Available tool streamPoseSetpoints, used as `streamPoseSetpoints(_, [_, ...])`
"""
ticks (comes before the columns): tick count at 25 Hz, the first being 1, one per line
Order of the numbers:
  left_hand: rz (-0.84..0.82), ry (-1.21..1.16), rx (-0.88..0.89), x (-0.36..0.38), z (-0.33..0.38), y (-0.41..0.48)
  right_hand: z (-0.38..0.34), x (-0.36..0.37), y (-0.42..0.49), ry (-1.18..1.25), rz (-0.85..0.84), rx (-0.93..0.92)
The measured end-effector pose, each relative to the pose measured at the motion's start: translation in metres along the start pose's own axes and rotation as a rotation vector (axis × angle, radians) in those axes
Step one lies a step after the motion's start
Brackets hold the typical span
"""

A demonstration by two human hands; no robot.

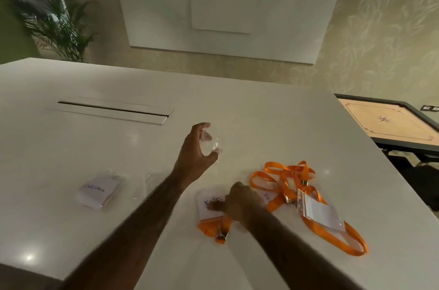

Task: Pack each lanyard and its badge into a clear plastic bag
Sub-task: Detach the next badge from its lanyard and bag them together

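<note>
My left hand [196, 152] is stretched out over the middle of the white table [71, 152], its fingertips pinching a clear plastic bag [217, 144] that is hard to make out. My right hand [237, 201] rests on a white badge [210, 204] with handwriting, whose folded orange lanyard [213, 228] and metal clip lie just below it. To the right lies a tangle of orange lanyards [289, 178] with another badge in a clear holder [318, 211]. A packed badge in a clear bag [98, 192] lies at the left.
A long cable slot with a flap [111, 109] is set into the table further back. Loose clear bags [140, 185] lie beside the packed one. A carrom board [384, 123] stands beyond the table's right edge. A potted palm [59, 21] is at the back left.
</note>
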State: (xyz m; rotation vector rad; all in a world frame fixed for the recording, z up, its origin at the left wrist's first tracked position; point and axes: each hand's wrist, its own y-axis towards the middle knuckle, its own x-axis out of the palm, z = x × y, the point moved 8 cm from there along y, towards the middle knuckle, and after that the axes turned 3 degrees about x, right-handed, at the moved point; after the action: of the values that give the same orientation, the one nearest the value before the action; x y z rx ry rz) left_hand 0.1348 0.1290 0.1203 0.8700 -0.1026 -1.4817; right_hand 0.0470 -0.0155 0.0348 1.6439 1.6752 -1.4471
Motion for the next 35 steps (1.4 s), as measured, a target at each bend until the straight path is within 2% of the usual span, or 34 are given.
streamPoseSetpoints(3, [-0.004,0.017,0.012,-0.003,0.001,-0.003,-0.011,0.01,-0.012,-0.13,0.075,0.007])
streamPoseSetpoints(5, [-0.006,0.034,0.02,-0.006,0.002,-0.004,-0.014,0.013,-0.013,-0.127,0.06,0.018])
streamPoseSetpoints(9, [-0.026,0.034,0.031,-0.007,0.004,-0.005,-0.016,0.027,-0.008,0.03,0.003,0.046])
streamPoseSetpoints(17, [-0.067,0.056,0.037,-0.009,0.004,-0.002,-0.003,0.011,-0.001,0.406,0.015,-0.01])
streamPoseSetpoints(23, [-0.112,0.023,0.057,-0.005,0.004,-0.001,0.004,-0.015,-0.013,0.582,-0.159,-0.042])
streamPoseSetpoints(30, [-0.163,0.022,0.038,-0.003,0.007,-0.006,0.003,-0.119,-0.024,0.611,-0.151,-0.233])
streamPoseSetpoints(35, [-0.226,0.147,0.156,0.008,0.019,-0.006,-0.014,-0.156,-0.034,0.344,-0.118,-0.328])
